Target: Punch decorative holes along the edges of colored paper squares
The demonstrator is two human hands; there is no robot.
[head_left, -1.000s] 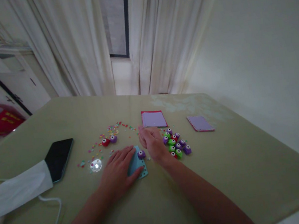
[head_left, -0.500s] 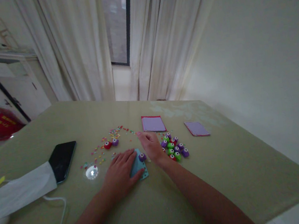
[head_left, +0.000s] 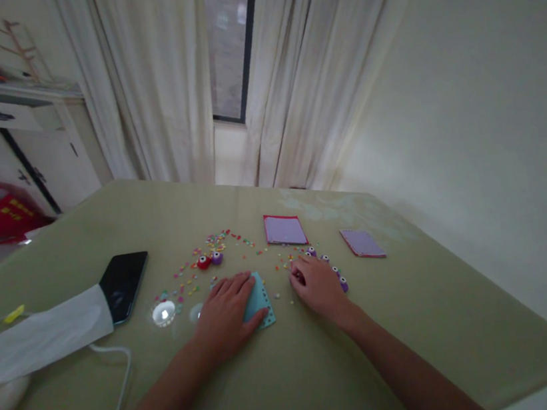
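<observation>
My left hand (head_left: 224,309) lies flat with its fingers stretched out, pressing on a light blue square pad (head_left: 263,297) with a row of small holes along its edge. To the right, my right hand (head_left: 319,286) has curled fingers and rests over a cluster of small one-eyed figures. What its fingers hold is too small and dark to make out. Several purple figures (head_left: 344,284) show past its far side; the others are hidden under it. A red one-eyed figure (head_left: 204,262) and a purple one (head_left: 217,258) sit side by side beyond my left hand.
Small colourful bits (head_left: 215,241) lie scattered across the table (head_left: 298,390). Two lilac square pads, one with a red border (head_left: 285,230) and one farther right (head_left: 362,243), lie behind. On the left are a phone (head_left: 125,285), a white strip (head_left: 44,339), a cable (head_left: 124,372) and a clear round dish (head_left: 163,313).
My right hand has moved right and nearer, from beyond the blue pad onto the cluster of figures. The purple figure at the blue pad no longer shows there. My left hand stays on the pad.
</observation>
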